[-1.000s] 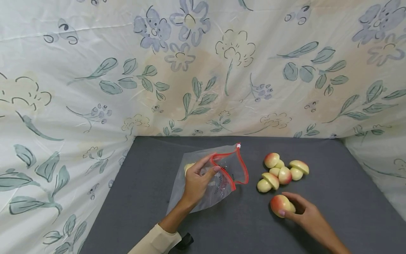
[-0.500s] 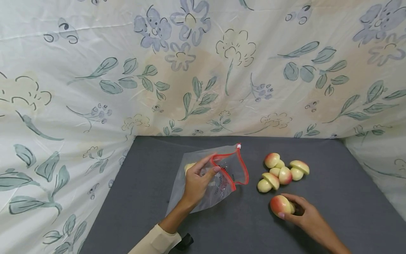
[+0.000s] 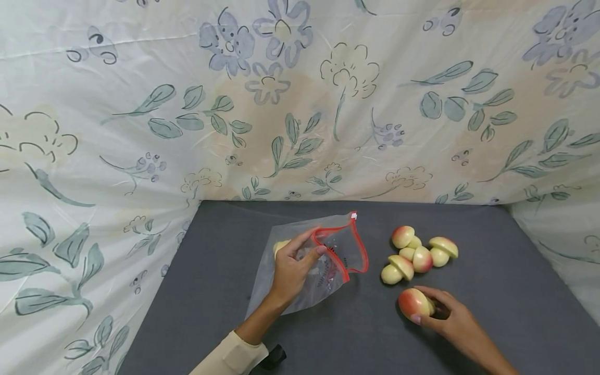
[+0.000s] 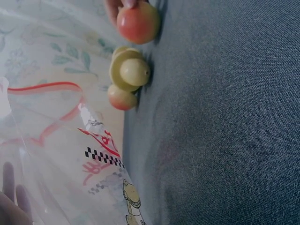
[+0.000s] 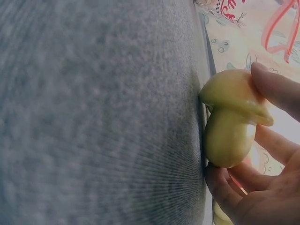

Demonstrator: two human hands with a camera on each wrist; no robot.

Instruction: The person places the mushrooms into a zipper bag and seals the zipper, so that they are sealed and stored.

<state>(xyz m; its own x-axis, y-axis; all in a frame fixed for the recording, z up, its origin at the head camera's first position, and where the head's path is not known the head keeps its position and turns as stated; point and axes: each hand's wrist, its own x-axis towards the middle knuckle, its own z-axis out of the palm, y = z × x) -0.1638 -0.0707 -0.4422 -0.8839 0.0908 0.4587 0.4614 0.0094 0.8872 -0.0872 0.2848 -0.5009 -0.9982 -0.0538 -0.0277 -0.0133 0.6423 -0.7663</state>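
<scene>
My left hand (image 3: 292, 271) pinches a clear zip bag (image 3: 267, 281) between thumb and fingers near its mouth. The bag's red-edged opening (image 3: 361, 250) gapes toward the right, and a pale yellow piece (image 3: 279, 247) shows inside, partly behind the hand. At the lower right, my right hand (image 3: 452, 317) grips a toy mushroom (image 3: 412, 303) with a red-and-yellow cap, thumb on the cap and fingers on the far side. The right wrist view shows this mushroom (image 5: 229, 136) against the grey cloth, its pale stem between the fingers.
Several more mushrooms lie clustered beyond the right hand, among them a front one (image 3: 397, 270) and one on its side at the right (image 3: 441, 251). A dark grey cloth (image 3: 347, 333) covers the table. Floral fabric (image 3: 300, 156) hangs behind and along the sides.
Both hands stay almost where they were. The mushroom in the right hand has turned very slightly, and less of its stem shows in the head view.
</scene>
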